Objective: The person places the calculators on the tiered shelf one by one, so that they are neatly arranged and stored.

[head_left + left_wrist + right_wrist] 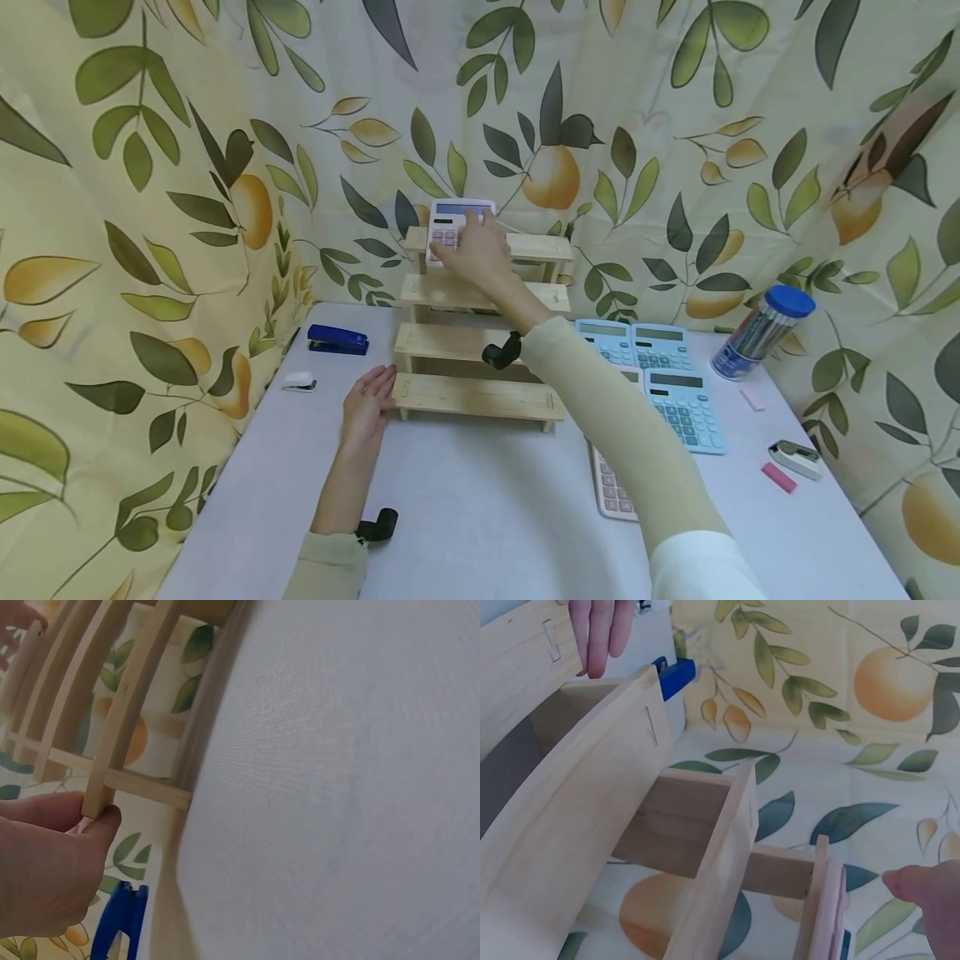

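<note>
A stepped wooden shelf rack (480,397) stands on the table. My left hand (366,410) is at the left end of its lowest step; in the left wrist view the thumb and a finger pinch that board's end. On the top step, at its left, a pink-and-white calculator (444,223) stands propped with its face toward me. My right hand (480,250) reaches over the rack, fingers spread across the calculator's face and covering its right part. From the right wrist view, the right thumb (911,887) points toward the calculator's edge (829,915) with a gap between.
Several blue calculators (678,408) lie right of the rack, with a pink one (615,492) partly under my right sleeve. Left are a blue stapler (337,339) and a small white stapler (300,382). A blue-lidded pen jar (761,333), pink eraser (778,477) and another stapler (795,458) sit far right.
</note>
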Demonstrator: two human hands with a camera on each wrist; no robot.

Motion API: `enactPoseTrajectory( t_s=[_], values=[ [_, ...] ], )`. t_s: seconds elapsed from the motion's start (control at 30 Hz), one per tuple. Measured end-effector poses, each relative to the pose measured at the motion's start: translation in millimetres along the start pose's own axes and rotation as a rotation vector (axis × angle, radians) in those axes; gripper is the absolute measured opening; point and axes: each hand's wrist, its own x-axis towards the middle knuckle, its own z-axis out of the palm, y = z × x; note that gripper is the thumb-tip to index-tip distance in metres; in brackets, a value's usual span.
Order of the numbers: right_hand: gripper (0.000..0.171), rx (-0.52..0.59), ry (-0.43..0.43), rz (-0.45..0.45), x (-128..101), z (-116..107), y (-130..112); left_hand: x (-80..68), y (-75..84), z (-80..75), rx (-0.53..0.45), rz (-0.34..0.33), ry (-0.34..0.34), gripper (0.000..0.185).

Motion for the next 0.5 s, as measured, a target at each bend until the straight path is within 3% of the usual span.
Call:
enactPoseTrajectory(
  t_s=[0.3,0.5],
  values=[
    [0.088,0.056,0.05,-0.01,-28,-21,16,1.0,-0.6,0.0,-0.001,-0.002,-0.007,0.081],
    [0.087,0.069,0.053,-0.061,-51,-36,23,0.1,-0.9,0.2,-0.008,-0.001,-0.001,0.081]
  ],
)
